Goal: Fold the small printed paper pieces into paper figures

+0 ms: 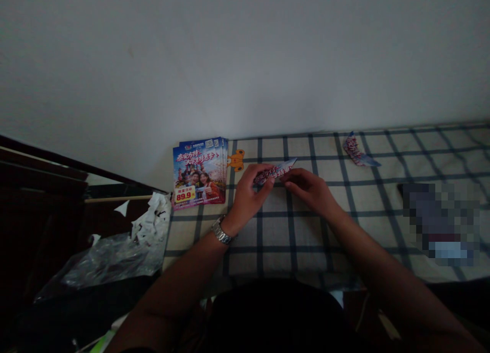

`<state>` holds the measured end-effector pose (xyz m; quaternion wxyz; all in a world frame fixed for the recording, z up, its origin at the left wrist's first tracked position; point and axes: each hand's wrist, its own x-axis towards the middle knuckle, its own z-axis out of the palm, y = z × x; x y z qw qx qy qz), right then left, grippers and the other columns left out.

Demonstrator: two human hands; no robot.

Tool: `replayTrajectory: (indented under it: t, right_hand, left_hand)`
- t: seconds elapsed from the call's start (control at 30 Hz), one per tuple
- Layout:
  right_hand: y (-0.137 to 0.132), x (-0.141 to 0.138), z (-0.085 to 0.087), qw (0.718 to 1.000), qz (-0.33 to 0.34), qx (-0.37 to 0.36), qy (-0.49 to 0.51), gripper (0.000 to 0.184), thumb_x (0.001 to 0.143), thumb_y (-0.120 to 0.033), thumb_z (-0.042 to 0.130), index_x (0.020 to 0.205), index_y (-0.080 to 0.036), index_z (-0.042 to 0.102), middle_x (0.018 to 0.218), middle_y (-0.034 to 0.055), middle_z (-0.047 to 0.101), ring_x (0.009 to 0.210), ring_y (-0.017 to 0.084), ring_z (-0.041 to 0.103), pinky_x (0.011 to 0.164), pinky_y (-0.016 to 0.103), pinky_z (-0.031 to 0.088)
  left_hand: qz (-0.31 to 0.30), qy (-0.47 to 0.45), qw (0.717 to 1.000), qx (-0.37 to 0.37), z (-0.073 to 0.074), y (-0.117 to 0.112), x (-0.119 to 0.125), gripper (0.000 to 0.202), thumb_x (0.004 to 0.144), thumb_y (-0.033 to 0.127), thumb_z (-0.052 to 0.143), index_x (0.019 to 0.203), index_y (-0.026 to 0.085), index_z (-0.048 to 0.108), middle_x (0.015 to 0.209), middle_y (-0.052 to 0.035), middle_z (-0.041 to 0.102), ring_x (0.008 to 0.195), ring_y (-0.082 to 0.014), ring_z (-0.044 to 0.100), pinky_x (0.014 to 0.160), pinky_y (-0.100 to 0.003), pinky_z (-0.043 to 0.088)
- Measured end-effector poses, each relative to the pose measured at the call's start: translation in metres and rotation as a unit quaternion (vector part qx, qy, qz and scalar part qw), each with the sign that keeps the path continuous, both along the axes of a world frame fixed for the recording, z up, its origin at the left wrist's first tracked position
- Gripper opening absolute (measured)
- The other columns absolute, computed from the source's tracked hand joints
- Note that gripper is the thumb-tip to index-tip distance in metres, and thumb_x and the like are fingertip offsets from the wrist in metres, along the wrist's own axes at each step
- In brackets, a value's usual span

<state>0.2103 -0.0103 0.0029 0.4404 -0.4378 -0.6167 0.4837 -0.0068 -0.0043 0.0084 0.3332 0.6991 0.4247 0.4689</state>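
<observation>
Left wrist (230, 225): silver-coloured watch (222, 230) with linked bracelet
Forearms (358, 248): both bare
Torso: dark garment (281, 317), perhaps black; light is weak

Two folded, blue-and-red printed paper pieces (277, 170) (354, 152), one stack of rectangular, blue-and-red paper leaflets (197, 173) (sheets too overlapped to be counted), one silver metal wristwatch (221, 231) and one flat, orange bear figure (236, 160) are shown.

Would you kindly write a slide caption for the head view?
Left hand holding a folded flyer, right hand at its edge, flyer stack at left.
</observation>
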Motion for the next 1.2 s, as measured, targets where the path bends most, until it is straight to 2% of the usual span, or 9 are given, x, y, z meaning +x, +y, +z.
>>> replayTrajectory:
  t: [0.23,0.37,0.47,0.63,0.83,1.03,1.2]
  right_hand:
    - [0.0014,-0.0014,-0.0047,0.998,0.015,-0.030,0.047,0.034,0.089,-0.045,0.079,0.114,-0.024,0.070,0.111,0.0071,0.079,0.105,0.024,0.075,0.103,0.043,0.060]
    - [0.0004,-0.0021,-0.0051,0.997,0.015,-0.036,0.072,0.039,0.086,-0.044,0.082,0.119,-0.026,0.071,0.115,0.0064,0.079,0.110,0.025,0.074,0.107,0.045,0.058]
    - [-0.0011,-0.0028,-0.0037,0.996,0.014,-0.046,0.073,0.046,0.085,-0.044,0.083,0.125,-0.027,0.070,0.117,0.0060,0.079,0.112,0.026,0.074,0.109,0.046,0.057]
    - [-0.0017,-0.0029,-0.0023,0.997,0.011,-0.050,0.055,0.047,0.085,-0.045,0.084,0.125,-0.026,0.070,0.115,0.0056,0.079,0.109,0.026,0.076,0.108,0.047,0.058]
    - [-0.0020,-0.0021,-0.0023,0.998,0.017,-0.040,0.052,0.042,0.088,-0.043,0.082,0.125,-0.027,0.070,0.119,0.0052,0.078,0.112,0.025,0.075,0.110,0.045,0.057]
    - [-0.0023,-0.0017,-0.0032,0.998,0.021,-0.032,0.050,0.041,0.089,-0.043,0.080,0.126,-0.030,0.070,0.117,0.0040,0.079,0.111,0.025,0.075,0.108,0.045,0.058]
    - [-0.0020,-0.0013,-0.0038,0.999,0.012,-0.016,0.025,0.041,0.090,-0.046,0.078,0.125,-0.029,0.071,0.120,0.0055,0.078,0.111,0.025,0.075,0.106,0.046,0.058]
  left_hand:
    - [-0.031,0.018,0.999,0.030,-0.0005,-0.0018,0.0034,0.024,0.102,0.029,0.065,0.125,0.024,0.065,0.121,-0.0064,0.069,0.112,-0.0197,0.066,0.100,-0.036,0.055]
    - [-0.055,0.020,0.997,0.049,-0.0040,-0.0008,0.0047,0.023,0.101,0.027,0.067,0.124,0.024,0.066,0.120,-0.0071,0.069,0.112,-0.0205,0.066,0.100,-0.039,0.055]
    - [-0.069,0.013,0.996,0.061,-0.0071,-0.0002,0.0056,0.024,0.100,0.023,0.068,0.123,0.024,0.067,0.119,-0.0076,0.068,0.114,-0.0206,0.065,0.101,-0.040,0.054]
    - [-0.078,0.007,0.996,0.046,-0.0086,-0.0005,0.0058,0.025,0.098,0.019,0.069,0.122,0.025,0.068,0.119,-0.0068,0.070,0.112,-0.0195,0.067,0.098,-0.039,0.056]
    - [-0.087,0.003,0.995,0.043,-0.0073,-0.0001,0.0054,0.022,0.099,0.021,0.070,0.120,0.024,0.069,0.117,-0.0074,0.072,0.107,-0.0186,0.069,0.093,-0.037,0.058]
    - [-0.098,-0.006,0.995,0.033,-0.0085,0.0014,0.0048,0.020,0.100,0.024,0.068,0.120,0.025,0.070,0.118,-0.0068,0.072,0.112,-0.0193,0.069,0.098,-0.041,0.058]
    - [-0.101,-0.014,0.994,0.024,-0.0094,0.0020,0.0050,0.019,0.101,0.026,0.067,0.120,0.025,0.070,0.118,-0.0072,0.073,0.111,-0.0186,0.069,0.099,-0.040,0.059]
